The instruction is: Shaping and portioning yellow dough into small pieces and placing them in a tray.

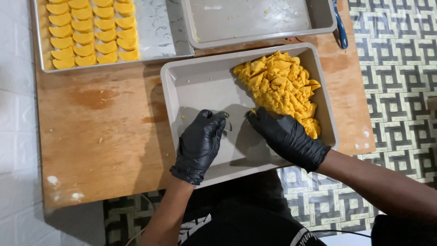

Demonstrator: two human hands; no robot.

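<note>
A grey rectangular tray (200,77) sits on a wooden board, with a heap of yellow-orange dough (282,86) piled in its right half. My left hand (200,143), in a black glove, is closed around a small metal tool (226,122) over the tray's bare floor. My right hand (284,136), also in a black glove, rests palm down inside the tray with its fingertips touching the lower left edge of the dough heap.
A metal baking sheet (154,32) at the back left holds several rows of shaped yellow half-moon pieces (91,32). Another grey tray (255,20) lies at the back. A blue-handled tool (340,29) lies at the board's right edge. A patterned mat (400,82) covers the floor.
</note>
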